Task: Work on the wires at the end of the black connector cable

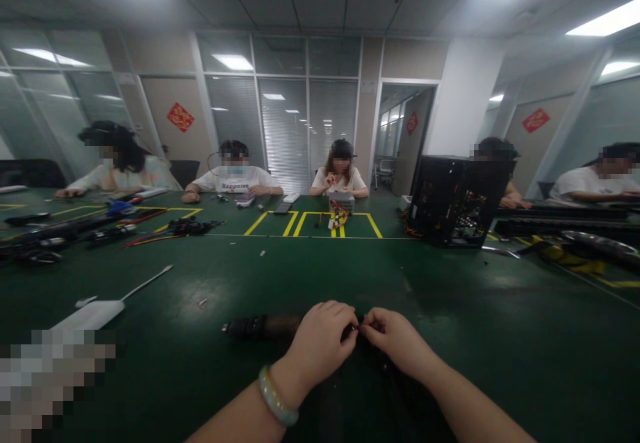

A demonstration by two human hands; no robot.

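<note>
A dark, roughly cylindrical tool [280,326] lies on the green table, with a small metal tip at its left end. Its exact kind cannot be told. My left hand [323,340], a pale green bangle on its wrist, is closed over the tool's right part and hides it. Just beside it my right hand [393,336] is closed in a pinch, its fingertips nearly meeting those of the left hand. What is between the right fingertips is too small and dark to make out. Some dark thing, perhaps a cord, runs below the right hand.
At front left lies a white device [93,313] with a cable, partly pixelated. Wires and dark parts [185,226] spread behind it. A black computer case [450,200] stands at the back right, near a dark bundle [590,250]. Several people sit across the green table [300,263].
</note>
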